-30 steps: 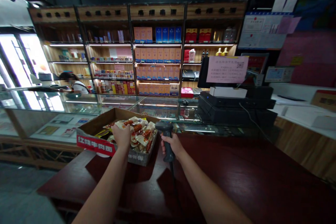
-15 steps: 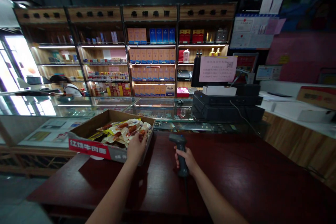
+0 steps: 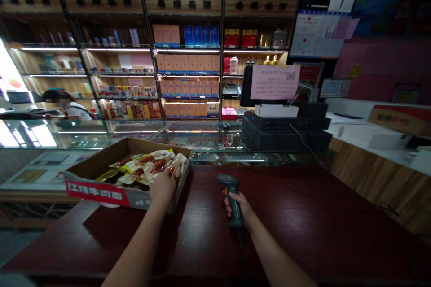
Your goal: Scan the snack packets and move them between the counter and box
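Scanner (image 3: 236,210) held over desk (image 3: 202,237), clasped in right hand (image 3: 245,208); long axis near-upright, head (image 3: 227,180) pointed leftward. Packets (image 3: 146,168), slantwise in box (image 3: 96,192), touched by left hand (image 3: 164,188); finger grasp cannot be told.

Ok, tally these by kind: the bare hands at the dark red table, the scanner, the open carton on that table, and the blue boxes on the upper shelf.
Bare hands (left hand, right hand): 2
Handheld scanner: 1
Open carton: 1
Blue boxes: 4
Total: 8
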The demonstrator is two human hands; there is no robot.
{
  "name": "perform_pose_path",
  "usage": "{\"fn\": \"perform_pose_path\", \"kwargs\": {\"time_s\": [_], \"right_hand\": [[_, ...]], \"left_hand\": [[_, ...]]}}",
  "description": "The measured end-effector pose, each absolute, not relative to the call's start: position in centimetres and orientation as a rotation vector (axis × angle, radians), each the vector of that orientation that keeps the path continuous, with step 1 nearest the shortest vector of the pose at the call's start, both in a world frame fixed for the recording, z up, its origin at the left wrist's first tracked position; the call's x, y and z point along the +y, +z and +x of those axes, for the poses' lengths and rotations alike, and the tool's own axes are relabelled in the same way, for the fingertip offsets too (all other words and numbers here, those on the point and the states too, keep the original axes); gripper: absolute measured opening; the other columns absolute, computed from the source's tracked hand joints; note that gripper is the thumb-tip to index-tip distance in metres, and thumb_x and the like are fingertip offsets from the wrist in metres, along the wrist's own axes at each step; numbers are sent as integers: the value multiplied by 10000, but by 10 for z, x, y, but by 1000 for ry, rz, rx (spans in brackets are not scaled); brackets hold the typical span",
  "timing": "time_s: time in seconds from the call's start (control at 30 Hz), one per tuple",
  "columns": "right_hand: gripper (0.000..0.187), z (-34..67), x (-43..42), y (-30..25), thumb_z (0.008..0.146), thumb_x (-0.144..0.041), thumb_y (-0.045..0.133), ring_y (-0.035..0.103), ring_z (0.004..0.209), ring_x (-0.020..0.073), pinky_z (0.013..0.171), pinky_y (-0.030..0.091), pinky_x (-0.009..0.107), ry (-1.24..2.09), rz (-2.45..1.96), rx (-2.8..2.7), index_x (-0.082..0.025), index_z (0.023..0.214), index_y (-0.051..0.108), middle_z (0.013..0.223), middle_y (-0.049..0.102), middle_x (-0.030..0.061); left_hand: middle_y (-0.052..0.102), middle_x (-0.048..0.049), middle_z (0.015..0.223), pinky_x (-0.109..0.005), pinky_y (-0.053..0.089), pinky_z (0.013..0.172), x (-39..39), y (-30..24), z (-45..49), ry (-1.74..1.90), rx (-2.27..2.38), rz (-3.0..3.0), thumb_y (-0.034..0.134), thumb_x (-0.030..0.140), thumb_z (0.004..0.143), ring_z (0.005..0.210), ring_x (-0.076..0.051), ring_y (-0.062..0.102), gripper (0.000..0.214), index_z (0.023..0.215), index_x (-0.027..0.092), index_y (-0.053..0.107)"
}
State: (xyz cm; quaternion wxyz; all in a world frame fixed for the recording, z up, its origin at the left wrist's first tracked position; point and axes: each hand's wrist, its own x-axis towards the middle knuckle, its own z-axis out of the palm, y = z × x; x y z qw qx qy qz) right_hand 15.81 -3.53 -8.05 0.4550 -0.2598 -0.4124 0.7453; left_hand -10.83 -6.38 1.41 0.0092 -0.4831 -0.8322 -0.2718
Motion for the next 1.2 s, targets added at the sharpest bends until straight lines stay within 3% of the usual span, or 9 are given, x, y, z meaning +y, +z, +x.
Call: {"fn": "perform_pose_path", "kwargs": {"time_s": [0.2, 0.37, 0.5, 0.57, 0.7, 0.8, 0.93, 1.1, 1.2], "right_hand": [[390, 158, -37, -80, 649, -416, 683, 476, 370, 93, 350, 398, 205, 1859, -623, -1035, -147, 902, 558, 530, 580, -22], [420, 155, -37, -81, 620, -426, 698, 478, 356, 97, 342, 405, 211, 1854, -631, -1046, -142, 896, 557, 510, 577, -24], [445, 153, -36, -83, 590, -436, 701, 471, 338, 100, 318, 404, 214, 1817, -661, -1038, -138, 881, 546, 488, 578, -23], [448, 152, -35, -83, 590, -443, 696, 469, 333, 101, 314, 403, 215, 1811, -678, -1027, -138, 880, 540, 482, 579, -22], [449, 152, -33, -85, 599, -447, 693, 467, 332, 100, 318, 407, 216, 1812, -674, -1050, -138, 884, 534, 488, 590, -15], [449, 151, -33, -86, 608, -451, 690, 473, 337, 99, 320, 407, 213, 1815, -662, -1058, -138, 889, 536, 499, 594, -13], [452, 150, -36, -79, 615, -448, 686, 474, 334, 97, 322, 399, 207, 1830, -662, -1105, -140, 908, 531, 493, 578, -28], [430, 156, -41, -54, 638, -418, 679, 485, 338, 101, 328, 403, 210, 1755, -780, -1367, -149, 930, 517, 510, 578, -39], [419, 166, -43, -35, 638, -410, 685, 500, 348, 104, 339, 414, 213, 1610, -897, -1461, -160, 926, 511, 507, 559, -57]], "left_hand": [[634, -146, 796, -429, 451, 732, -64, 14, -114, -1381, -2475, -1230, 395, 351, 823, 806, -303, 609, 238, 811, 180, 561], [616, -79, 805, -431, 449, 841, -65, 27, -113, -2297, -2129, -869, 431, 291, 812, 838, -237, 613, 158, 828, 173, 535], [636, -64, 756, -380, 510, 735, -72, 34, -84, -3029, -2077, -986, 376, 308, 839, 740, -193, 641, 235, 903, 165, 552], [649, -80, 771, -362, 522, 688, -78, 27, -64, -3331, -2119, -1180, 456, 350, 806, 725, -197, 648, 245, 904, 160, 574], [676, -61, 843, -323, 517, 632, -79, -8, -38, -3269, -2208, -1697, 734, 254, 569, 680, -186, 649, 437, 967, 178, 572], [686, -54, 842, -303, 508, 607, -65, -41, -43, -2996, -2250, -1847, 800, 229, 451, 660, -185, 644, 575, 974, 167, 568], [682, -73, 831, -283, 496, 634, -43, -74, -64, -2643, -2282, -1922, 776, 305, 491, 708, -187, 638, 471, 897, 129, 615], [660, -67, 937, -285, 497, 717, -33, -91, -74, -2817, -2116, -1885, 742, 357, 545, 807, -175, 632, 494, 967, 162, 572], [643, -60, 963, -284, 501, 677, -33, -94, -72, -2900, -2126, -1851, 728, 379, 564, 747, -157, 627, 491, 977, 177, 554]]}}
